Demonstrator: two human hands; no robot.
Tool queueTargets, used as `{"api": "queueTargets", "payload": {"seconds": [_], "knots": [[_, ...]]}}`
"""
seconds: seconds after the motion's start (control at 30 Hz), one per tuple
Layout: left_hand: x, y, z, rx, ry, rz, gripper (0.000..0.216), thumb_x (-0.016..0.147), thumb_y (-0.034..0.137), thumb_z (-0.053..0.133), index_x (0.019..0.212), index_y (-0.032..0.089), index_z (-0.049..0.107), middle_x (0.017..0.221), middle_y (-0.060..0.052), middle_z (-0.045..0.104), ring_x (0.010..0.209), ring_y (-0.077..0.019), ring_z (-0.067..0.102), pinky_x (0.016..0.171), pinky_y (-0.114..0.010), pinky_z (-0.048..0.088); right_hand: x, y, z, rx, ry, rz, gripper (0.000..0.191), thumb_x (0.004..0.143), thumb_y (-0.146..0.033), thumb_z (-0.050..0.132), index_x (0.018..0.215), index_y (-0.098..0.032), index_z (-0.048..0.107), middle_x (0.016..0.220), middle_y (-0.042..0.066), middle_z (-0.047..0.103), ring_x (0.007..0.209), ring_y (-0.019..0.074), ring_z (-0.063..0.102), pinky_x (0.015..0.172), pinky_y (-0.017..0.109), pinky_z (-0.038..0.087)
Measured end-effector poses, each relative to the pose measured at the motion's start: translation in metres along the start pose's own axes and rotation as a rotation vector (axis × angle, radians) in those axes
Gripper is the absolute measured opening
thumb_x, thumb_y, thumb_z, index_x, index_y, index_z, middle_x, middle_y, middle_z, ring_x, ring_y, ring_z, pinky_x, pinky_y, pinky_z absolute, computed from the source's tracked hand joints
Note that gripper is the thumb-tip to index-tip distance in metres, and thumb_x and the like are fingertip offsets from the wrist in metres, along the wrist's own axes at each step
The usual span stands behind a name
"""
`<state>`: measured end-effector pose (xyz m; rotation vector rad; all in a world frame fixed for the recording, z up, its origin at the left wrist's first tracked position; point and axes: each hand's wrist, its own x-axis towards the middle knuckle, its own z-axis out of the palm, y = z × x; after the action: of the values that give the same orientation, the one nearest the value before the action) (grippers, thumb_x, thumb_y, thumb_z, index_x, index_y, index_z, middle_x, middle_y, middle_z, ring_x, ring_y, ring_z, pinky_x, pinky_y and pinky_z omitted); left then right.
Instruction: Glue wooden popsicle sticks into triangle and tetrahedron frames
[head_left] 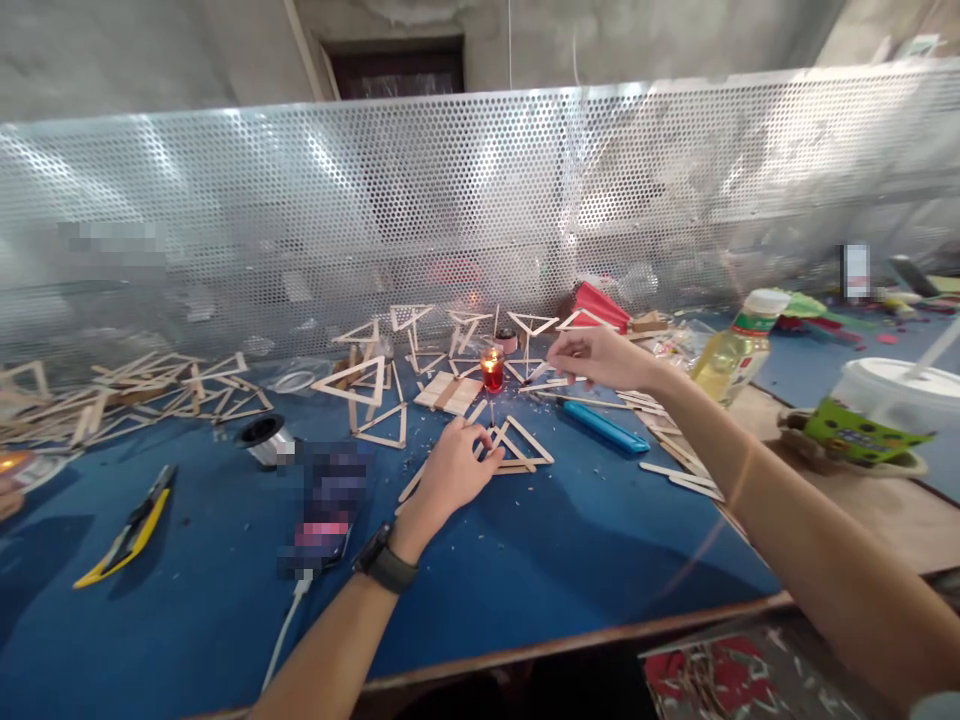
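My left hand (454, 468), a dark watch on its wrist, rests on the blue table (525, 560), fingers closed down on a flat triangle of wooden craft sticks (525, 448). My right hand (592, 357) is stretched forward above the table and pinches a thin pale stick (538, 372), whose tip points toward the flame of a small red candle (493, 369). Flat sticks glued into a small panel (448, 392) lie just left of the candle.
Several stick triangles stand along a perforated metal screen (450, 200). A blue tool (606, 428), loose sticks, an oil bottle (731, 350), a white bucket (892, 395), a metal spool (262, 436), a yellow utility knife (127, 530) and a blurred phone surround my hands.
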<state>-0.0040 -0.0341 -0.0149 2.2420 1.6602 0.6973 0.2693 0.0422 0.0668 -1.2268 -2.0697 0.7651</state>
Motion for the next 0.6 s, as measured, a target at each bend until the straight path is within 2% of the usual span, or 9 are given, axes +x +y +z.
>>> {"api": "queueTargets", "payload": {"seconds": [0.17, 0.3, 0.4, 0.6], "knots": [[-0.001, 0.003, -0.002, -0.024, 0.002, 0.019, 0.024, 0.089, 0.043, 0.067, 0.081, 0.021, 0.064, 0.091, -0.004, 0.052, 0.086, -0.0244, 0.062, 0.079, -0.036, 0.049, -0.015, 0.026, 0.021, 0.362, -0.06, 0.115, 0.035, 0.085, -0.049, 0.071, 0.104, -0.02, 0.074, 0.076, 0.002, 0.063, 0.06, 0.0103, 0.053, 0.044, 0.02, 0.037], [-0.001, 0.0, -0.002, -0.04, 0.012, 0.053, 0.02, 0.093, 0.041, 0.062, 0.087, 0.022, 0.061, 0.093, -0.004, 0.056, 0.083, -0.0217, 0.06, 0.077, -0.033, 0.048, -0.019, 0.039, 0.053, 0.602, -0.025, 0.19, 0.041, 0.087, -0.059, 0.067, 0.085, -0.019, 0.062, 0.067, -0.004, 0.05, 0.053, 0.0071, 0.039, 0.042, 0.018, 0.023], [0.0, -0.002, -0.003, -0.012, 0.023, 0.07, 0.015, 0.096, 0.036, 0.057, 0.09, 0.022, 0.057, 0.09, -0.003, 0.055, 0.078, -0.0195, 0.057, 0.076, -0.032, 0.046, -0.019, 0.046, 0.076, 0.622, 0.038, 0.229, 0.049, 0.087, -0.066, 0.062, 0.075, -0.02, 0.05, 0.062, -0.005, 0.047, 0.05, 0.0073, 0.037, 0.043, 0.019, 0.025], [0.0, -0.001, -0.004, 0.022, 0.015, 0.049, 0.017, 0.096, 0.038, 0.056, 0.091, 0.022, 0.054, 0.092, -0.005, 0.054, 0.082, -0.0207, 0.055, 0.075, -0.033, 0.045, -0.021, 0.052, 0.096, 0.504, 0.024, 0.295, 0.05, 0.09, -0.069, 0.054, 0.079, -0.02, 0.05, 0.066, -0.004, 0.052, 0.053, 0.0084, 0.046, 0.045, 0.019, 0.033]]}}
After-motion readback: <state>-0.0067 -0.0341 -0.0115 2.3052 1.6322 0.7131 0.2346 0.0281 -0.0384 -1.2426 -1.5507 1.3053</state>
